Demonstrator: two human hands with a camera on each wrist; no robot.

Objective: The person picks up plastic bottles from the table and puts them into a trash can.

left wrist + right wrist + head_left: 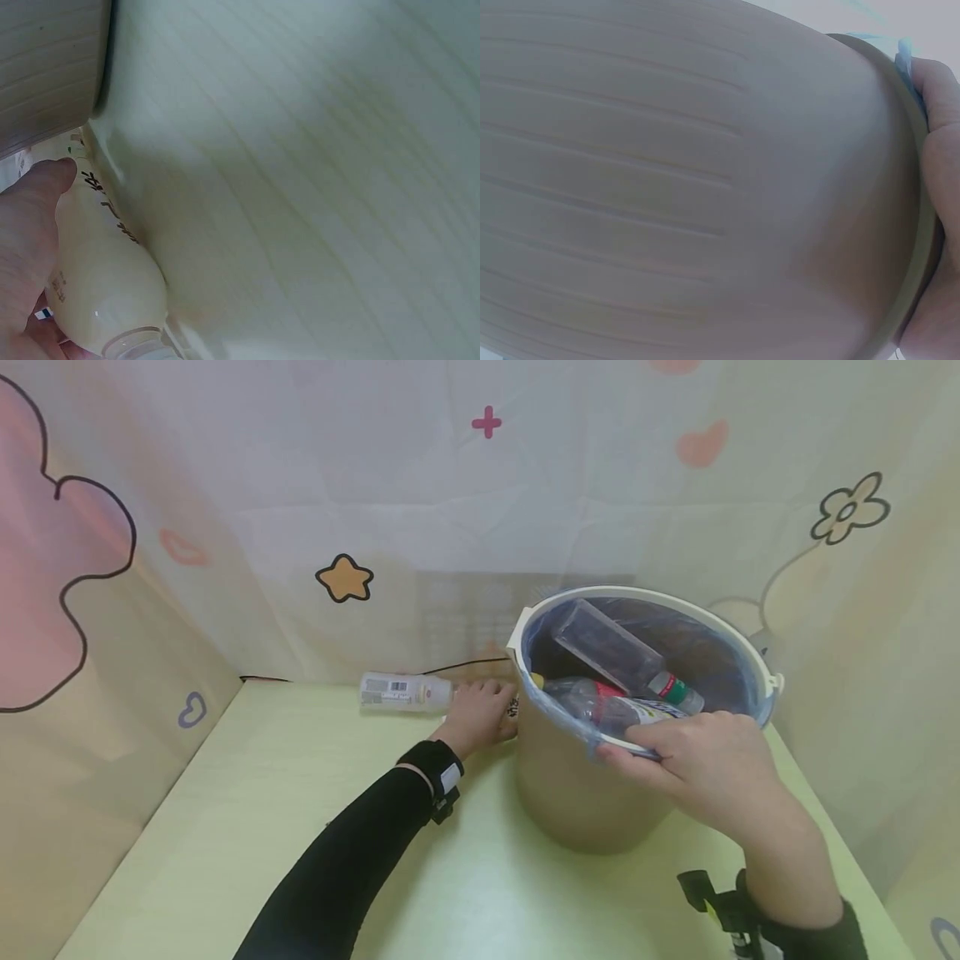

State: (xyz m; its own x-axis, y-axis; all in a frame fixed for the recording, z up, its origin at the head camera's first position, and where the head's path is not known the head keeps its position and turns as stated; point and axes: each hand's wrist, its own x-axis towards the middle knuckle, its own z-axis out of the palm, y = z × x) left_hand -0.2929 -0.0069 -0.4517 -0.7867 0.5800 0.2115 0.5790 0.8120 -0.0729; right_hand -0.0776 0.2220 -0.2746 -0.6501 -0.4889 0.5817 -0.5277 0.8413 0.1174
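My left hand (477, 714) is at the left side of a beige bin, gripping a cream-coloured bottle (105, 255) with dark lettering. The bottle lies on the table, its neck toward the bottom of the left wrist view; my hand hides most of it in the head view. A white bottle (405, 692) with a barcode label lies just left of that hand. My right hand (712, 768) holds the near rim of the bin (577, 802). Inside the bin's blue liner (720, 647) are a clear bottle with a green cap (618, 647) and a clear bottle with a red-banded label (592, 702).
The pale green table (285, 785) runs back to a patterned cloth (420, 468) behind it. More cloth hangs along the left and right sides. A thin dark cord (465, 664) shows at the back beside the bin.
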